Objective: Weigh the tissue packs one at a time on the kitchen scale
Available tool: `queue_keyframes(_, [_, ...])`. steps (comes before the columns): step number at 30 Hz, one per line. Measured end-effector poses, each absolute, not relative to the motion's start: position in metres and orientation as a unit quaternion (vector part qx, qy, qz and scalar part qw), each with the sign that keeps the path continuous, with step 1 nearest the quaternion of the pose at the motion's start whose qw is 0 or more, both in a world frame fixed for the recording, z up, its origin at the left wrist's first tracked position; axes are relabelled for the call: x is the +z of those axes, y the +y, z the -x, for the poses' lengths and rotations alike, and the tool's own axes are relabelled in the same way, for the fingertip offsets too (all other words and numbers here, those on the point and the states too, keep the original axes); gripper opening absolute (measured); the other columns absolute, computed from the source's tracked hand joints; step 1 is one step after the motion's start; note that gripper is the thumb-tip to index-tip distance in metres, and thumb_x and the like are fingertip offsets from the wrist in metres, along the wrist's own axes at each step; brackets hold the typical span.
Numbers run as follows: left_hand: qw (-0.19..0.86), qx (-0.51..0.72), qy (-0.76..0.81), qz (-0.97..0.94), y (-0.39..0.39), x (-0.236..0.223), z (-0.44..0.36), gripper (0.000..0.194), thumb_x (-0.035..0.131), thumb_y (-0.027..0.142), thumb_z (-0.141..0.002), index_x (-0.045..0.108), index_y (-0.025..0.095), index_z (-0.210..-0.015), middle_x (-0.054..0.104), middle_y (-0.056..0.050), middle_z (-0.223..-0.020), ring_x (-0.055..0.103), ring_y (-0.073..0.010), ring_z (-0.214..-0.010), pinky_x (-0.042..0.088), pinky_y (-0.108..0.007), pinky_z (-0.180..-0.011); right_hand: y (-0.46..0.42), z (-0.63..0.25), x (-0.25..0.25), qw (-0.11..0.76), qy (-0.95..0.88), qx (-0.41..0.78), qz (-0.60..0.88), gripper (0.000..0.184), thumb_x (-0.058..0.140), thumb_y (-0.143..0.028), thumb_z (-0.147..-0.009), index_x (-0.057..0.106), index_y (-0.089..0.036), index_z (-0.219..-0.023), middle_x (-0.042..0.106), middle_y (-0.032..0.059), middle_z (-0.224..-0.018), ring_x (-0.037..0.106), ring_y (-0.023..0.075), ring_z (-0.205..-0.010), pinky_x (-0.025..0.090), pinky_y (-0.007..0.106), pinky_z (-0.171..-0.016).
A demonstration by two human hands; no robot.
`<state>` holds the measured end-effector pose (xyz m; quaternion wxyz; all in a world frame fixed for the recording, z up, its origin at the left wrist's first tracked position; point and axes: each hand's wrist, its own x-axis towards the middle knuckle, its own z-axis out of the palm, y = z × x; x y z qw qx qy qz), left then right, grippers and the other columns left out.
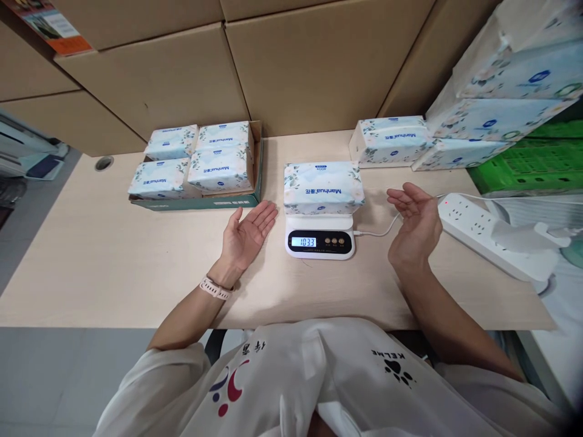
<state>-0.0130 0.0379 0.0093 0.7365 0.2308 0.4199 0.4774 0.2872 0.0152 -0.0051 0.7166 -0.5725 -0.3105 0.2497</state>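
A pack of Manhua tissues lies on a small white digital scale, whose lit display reads 1033. My left hand rests palm up on the table just left of the scale, fingers stretched out and holding nothing. My right hand hovers to the right of the pack, palm turned inward, fingers spread and holding nothing. Neither hand touches the pack.
A shallow cardboard tray at the back left holds several tissue packs. More packs are stacked at the back right. A white power strip lies at the right, with a cable to the scale. Cardboard boxes line the back.
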Motion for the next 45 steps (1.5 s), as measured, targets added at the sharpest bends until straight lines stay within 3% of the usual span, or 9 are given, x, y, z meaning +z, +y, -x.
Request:
queue_keyframes(8, [0.737,0.481,0.416,-0.227,0.037,0.009,0.013,0.065,0.043,0.059,-0.102,0.065,0.011,-0.141,0.057,-0.015,-0.16,0.053,-0.0266,-0.152,0.035,-0.039,-0.133,0.015,-0.289,-0.009,0.717,-0.326,0.249,0.563,0.05,0.051,-0.058,-0.094,0.072,-0.017,-0.113,0.079,0.0079,-0.103,0.074,0.0195,-0.097,0.052,0.044,-0.105])
queue_keyframes(23, [0.741,0.489,0.413,-0.206,0.038,0.01,0.013,0.059,0.043,0.056,-0.103,0.071,0.011,-0.13,0.062,-0.016,-0.155,0.056,-0.0271,-0.149,0.037,-0.04,-0.132,0.017,-0.288,-0.005,0.735,-0.301,0.254,0.553,0.053,0.042,-0.059,-0.098,0.073,-0.017,-0.108,0.078,0.0067,-0.096,0.074,0.0198,-0.092,0.054,0.047,-0.103])
queue_keyframes(29, [0.742,0.486,0.405,-0.221,0.037,0.007,0.012,0.061,0.043,0.058,-0.103,0.07,0.012,-0.133,0.059,-0.015,-0.158,0.054,-0.0273,-0.15,0.034,-0.041,-0.133,0.013,-0.294,-0.011,0.668,-0.361,0.321,0.566,0.057,0.042,-0.069,-0.098,0.07,-0.025,-0.118,0.078,0.0066,-0.108,0.077,0.0236,-0.09,0.055,0.055,-0.104])
queue_keyframes(34, [0.729,0.478,0.4,-0.28,0.043,0.019,0.004,0.06,0.041,0.054,-0.104,0.067,0.013,-0.138,0.051,-0.011,-0.165,0.043,-0.0236,-0.159,0.03,-0.036,-0.135,0.011,-0.297,-0.015,0.605,-0.405,0.349,0.59,0.066,0.039,-0.075,-0.097,0.068,-0.027,-0.131,0.077,0.0091,-0.127,0.076,0.0293,-0.114,0.046,0.06,-0.12])
queue_keyframes(39, [0.699,0.469,0.414,-0.347,0.06,0.04,-0.007,0.054,0.048,0.047,-0.102,0.063,0.015,-0.144,0.043,-0.007,-0.171,0.035,-0.0222,-0.163,0.027,-0.033,-0.136,0.015,-0.295,-0.011,0.503,-0.456,0.384,0.626,0.075,0.035,-0.079,-0.097,0.06,-0.031,-0.148,0.058,0.0042,-0.16,0.049,0.0294,-0.154,0.029,0.055,-0.135])
queue_keyframes(42, [0.7,0.455,0.425,-0.35,0.068,0.042,-0.018,0.046,0.054,0.044,-0.1,0.069,0.018,-0.135,0.048,-0.006,-0.168,0.036,-0.0237,-0.162,0.026,-0.035,-0.136,0.02,-0.285,-0.003,0.435,-0.504,0.378,0.644,0.076,0.033,-0.082,-0.095,0.057,-0.037,-0.151,0.055,-0.0002,-0.163,0.039,0.0319,-0.16,0.018,0.06,-0.138])
queue_keyframes(45, [0.71,0.444,0.378,-0.395,0.076,0.041,-0.026,0.042,0.06,0.045,-0.096,0.072,0.018,-0.127,0.062,-0.006,-0.156,0.045,-0.0278,-0.157,0.031,-0.041,-0.134,0.027,-0.266,0.016,0.376,-0.562,0.376,0.633,0.08,0.031,-0.085,-0.093,0.053,-0.037,-0.154,0.058,0.0031,-0.16,0.039,0.037,-0.158,0.018,0.067,-0.135])
